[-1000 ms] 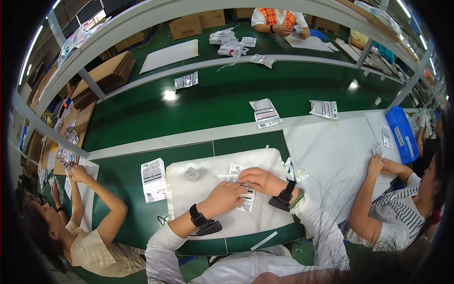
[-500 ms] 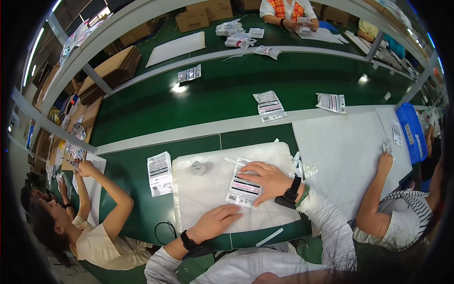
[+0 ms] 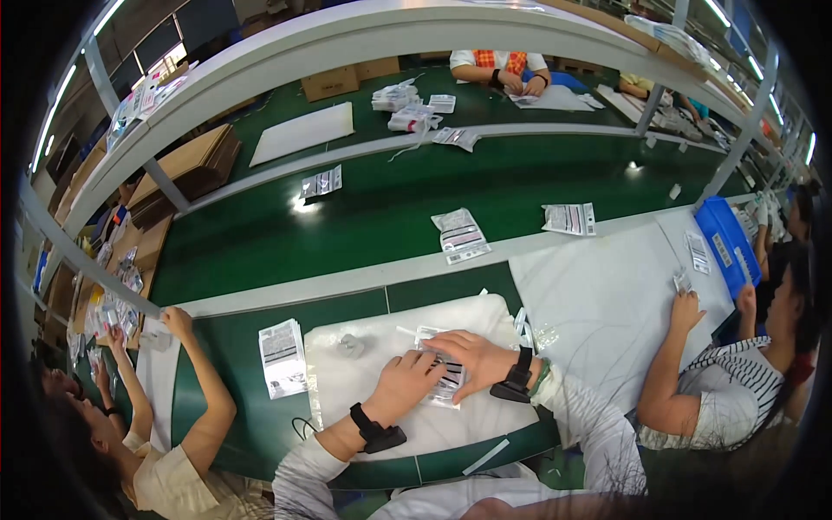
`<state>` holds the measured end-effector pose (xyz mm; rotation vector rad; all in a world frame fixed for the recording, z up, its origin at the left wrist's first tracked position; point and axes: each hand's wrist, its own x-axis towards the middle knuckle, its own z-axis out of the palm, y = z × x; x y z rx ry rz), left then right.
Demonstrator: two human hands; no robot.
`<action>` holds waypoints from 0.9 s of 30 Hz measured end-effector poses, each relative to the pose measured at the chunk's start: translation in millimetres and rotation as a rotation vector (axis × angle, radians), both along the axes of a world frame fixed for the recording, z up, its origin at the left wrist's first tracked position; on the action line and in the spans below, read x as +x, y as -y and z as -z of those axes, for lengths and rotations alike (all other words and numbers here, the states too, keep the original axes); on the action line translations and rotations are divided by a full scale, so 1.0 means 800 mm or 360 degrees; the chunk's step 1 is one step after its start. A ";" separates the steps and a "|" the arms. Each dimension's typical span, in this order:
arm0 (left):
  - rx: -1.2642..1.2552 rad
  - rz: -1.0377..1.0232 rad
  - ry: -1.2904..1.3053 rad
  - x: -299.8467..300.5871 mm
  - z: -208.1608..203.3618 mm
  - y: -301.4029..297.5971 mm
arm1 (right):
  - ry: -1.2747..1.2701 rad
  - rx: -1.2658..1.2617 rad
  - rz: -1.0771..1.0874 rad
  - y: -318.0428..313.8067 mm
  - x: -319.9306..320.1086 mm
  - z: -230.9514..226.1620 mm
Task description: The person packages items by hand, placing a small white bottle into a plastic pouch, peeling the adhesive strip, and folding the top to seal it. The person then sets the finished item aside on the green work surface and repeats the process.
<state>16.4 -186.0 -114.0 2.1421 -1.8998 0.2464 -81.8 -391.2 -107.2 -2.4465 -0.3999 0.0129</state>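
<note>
A clear plastic packet with a white printed label (image 3: 446,392) lies on the white padded sheet (image 3: 347,394) in front of me. My right hand (image 3: 479,360) arches over the packet from the right, fingers and thumb spread apart. From the left, my left hand (image 3: 406,381) reaches onto it, its outstretched fingers resting on the packet beside my right hand. Both hands hide much of the label. A small clear-and-white piece (image 3: 350,346) sits on the sheet left of the packet. Further left is a stack of white printed bags (image 3: 282,360).
Beyond a pale rail (image 3: 338,296) runs a green belt (image 3: 364,225) with several filled packets, including one (image 3: 461,236) just past the rail. Co-workers sit close at both sides, and one is across. A blue bin (image 3: 728,245) stands at right. A shelf beam (image 3: 364,39) spans above.
My left hand has moved up and right from the sheet's front edge onto the packet. My right hand stays over the packet, its fingers more arched. The whole view has shifted slightly.
</note>
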 end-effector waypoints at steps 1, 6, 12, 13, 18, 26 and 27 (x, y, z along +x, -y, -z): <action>0.0016 -0.0050 0.0007 0.000 0.003 0.001 | -0.0019 0.0110 -0.0025 0.004 0.002 -0.001; 0.0039 -0.0069 -0.0091 0.010 0.014 -0.004 | -0.0355 0.0481 0.0093 0.047 0.044 -0.031; -0.0110 0.0136 -0.0214 0.014 0.019 0.000 | 0.0038 -0.0123 0.0772 0.104 0.115 -0.033; -0.0088 0.0129 -0.0251 0.014 0.022 -0.001 | 0.0169 -0.0381 0.0853 0.103 0.123 -0.029; -0.0119 0.0139 -0.0359 0.014 0.032 0.003 | 0.0115 -0.0096 0.0364 0.044 0.124 -0.030; -0.0301 -0.0038 -0.1381 0.008 0.054 0.003 | 0.0148 -0.0226 -0.0030 -0.127 0.152 -0.071; -0.0241 -0.0046 -0.1342 0.009 0.056 0.000 | 0.0060 -0.0414 -0.0079 -0.129 0.156 -0.060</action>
